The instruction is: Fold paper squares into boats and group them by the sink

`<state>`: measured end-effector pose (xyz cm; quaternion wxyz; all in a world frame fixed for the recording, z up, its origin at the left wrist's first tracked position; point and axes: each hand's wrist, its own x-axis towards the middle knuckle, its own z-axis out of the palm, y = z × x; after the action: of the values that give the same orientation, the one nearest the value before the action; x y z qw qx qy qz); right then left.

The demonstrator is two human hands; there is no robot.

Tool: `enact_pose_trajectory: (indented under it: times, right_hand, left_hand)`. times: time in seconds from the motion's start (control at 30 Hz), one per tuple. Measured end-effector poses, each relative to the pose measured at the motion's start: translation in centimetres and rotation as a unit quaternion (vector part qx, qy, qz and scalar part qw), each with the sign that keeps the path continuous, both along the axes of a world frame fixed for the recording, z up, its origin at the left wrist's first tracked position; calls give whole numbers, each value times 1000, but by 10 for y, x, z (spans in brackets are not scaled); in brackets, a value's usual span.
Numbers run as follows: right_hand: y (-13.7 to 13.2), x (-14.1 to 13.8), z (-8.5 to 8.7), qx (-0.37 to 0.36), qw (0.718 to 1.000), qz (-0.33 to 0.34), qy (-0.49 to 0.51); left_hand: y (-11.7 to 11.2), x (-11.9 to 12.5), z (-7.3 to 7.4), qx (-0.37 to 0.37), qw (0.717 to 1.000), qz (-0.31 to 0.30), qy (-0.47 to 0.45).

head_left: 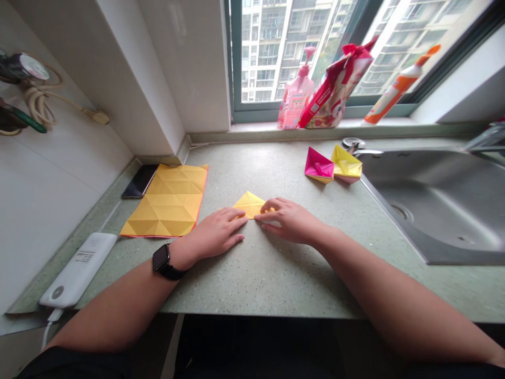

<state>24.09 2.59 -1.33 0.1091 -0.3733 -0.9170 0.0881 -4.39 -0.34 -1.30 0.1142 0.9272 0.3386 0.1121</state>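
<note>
At a speckled green stone countertop [252, 279] beneath a window, a small yellow folded paper triangle [248, 205] is lying near the counter's middle, between a person's two hands. The left hand [213, 231], wearing a black smartwatch [164, 261], is resting palm down with fingers extended, its fingertips touching the triangle's lower edge. The right hand [290, 220] is lying over the triangle's right corner, its fingers loosely curved; neither hand is clenched.

Along the white wall at left, a coiled cream cord [37, 100] is hanging. A white power bank [77, 269] is lying near the counter's front edge, while a black smartphone [139, 181] is sitting partly under a creased yellow paper sheet [165, 202]. Farther right, a folded pink paper boat [319, 166] and a folded yellow paper boat [346, 164] are standing beside a stainless steel sink [434, 205]. On the windowsill, a pink pump bottle [295, 89], a red-and-white packet [335, 87] and an orange-and-white tube [398, 87] are leaning against the glass, with apartment towers rising outside.
</note>
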Motion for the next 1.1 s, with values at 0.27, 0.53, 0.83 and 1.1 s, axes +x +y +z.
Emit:
enact_pose_trajectory:
  times: [0.27, 0.53, 0.83, 1.1]
  right_hand:
    - [-1, 3, 3, 12, 1000, 8, -16]
    - [9, 35, 21, -32, 995, -62, -73]
    - [18, 37, 25, 40, 974, -221, -38]
    - [5, 9, 5, 3, 1000, -4, 29]
  left_hand:
    - [1, 0, 6, -5, 999, 28, 15]
    - [5, -4, 5, -17, 999, 49, 4]
    - [4, -5, 1, -10, 997, 74, 8]
    - [5, -2, -2, 4, 995, 93, 33]
